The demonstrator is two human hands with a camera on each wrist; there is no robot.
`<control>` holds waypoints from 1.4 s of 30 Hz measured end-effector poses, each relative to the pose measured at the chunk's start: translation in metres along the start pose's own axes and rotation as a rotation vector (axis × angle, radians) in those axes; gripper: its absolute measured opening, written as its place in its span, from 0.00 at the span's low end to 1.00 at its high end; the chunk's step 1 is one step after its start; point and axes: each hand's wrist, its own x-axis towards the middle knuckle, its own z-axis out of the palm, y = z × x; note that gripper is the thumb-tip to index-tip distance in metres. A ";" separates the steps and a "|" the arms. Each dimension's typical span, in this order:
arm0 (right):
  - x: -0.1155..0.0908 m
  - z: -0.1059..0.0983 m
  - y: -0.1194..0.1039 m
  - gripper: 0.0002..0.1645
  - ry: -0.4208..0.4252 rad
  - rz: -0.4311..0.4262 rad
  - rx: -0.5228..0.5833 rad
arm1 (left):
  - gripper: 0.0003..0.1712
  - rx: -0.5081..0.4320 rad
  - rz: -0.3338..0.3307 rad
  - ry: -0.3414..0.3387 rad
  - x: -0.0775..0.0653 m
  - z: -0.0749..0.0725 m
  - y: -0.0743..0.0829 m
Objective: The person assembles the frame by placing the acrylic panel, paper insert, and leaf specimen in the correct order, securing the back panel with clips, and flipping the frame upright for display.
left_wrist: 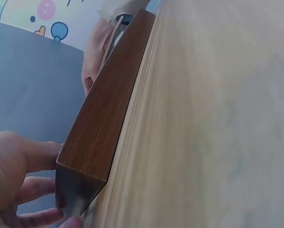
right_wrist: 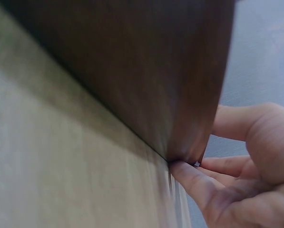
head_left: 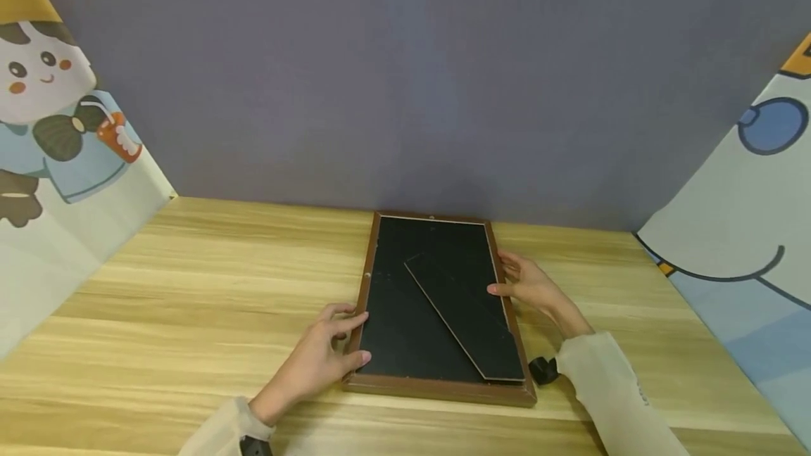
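Note:
A brown wooden picture frame (head_left: 437, 389) lies back side up on the table, its black backing board (head_left: 399, 301) showing. Slanted across the board is a black stand leg (head_left: 469, 322). On the frame's left side, near the front corner, my left hand (head_left: 319, 354) grips the edge with thumb and fingers. My right hand (head_left: 532, 287) holds the opposite side farther back, thumb over the top and fingers at the outer edge. In the left wrist view, fingers (left_wrist: 37, 190) touch the frame's corner. The right wrist view shows fingertips (right_wrist: 184, 173) at the frame's lower edge.
The wood-grain table (head_left: 190, 315) runs back to a grey wall panel (head_left: 405, 76). Cartoon-printed panels stand at the left (head_left: 63, 104) and right (head_left: 728, 217). Dark wrist devices sit at both sleeves, the right one (head_left: 543, 370) close beside the frame.

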 end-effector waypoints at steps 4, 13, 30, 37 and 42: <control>-0.001 0.000 -0.001 0.53 0.009 -0.001 -0.016 | 0.33 0.031 -0.007 0.035 0.000 0.002 0.001; -0.005 0.003 -0.007 0.48 0.039 -0.053 -0.171 | 0.43 0.001 -0.064 0.073 -0.003 0.006 0.002; -0.044 0.008 -0.008 0.29 0.016 -0.282 -0.265 | 0.46 -0.063 -0.135 0.054 0.002 0.011 0.001; -0.057 0.005 -0.001 0.22 -0.085 -0.358 -0.268 | 0.46 -0.105 -0.151 0.055 0.013 0.009 -0.005; -0.058 0.000 0.009 0.11 -0.176 -0.461 -0.183 | 0.47 -0.136 -0.156 0.056 0.020 0.011 -0.008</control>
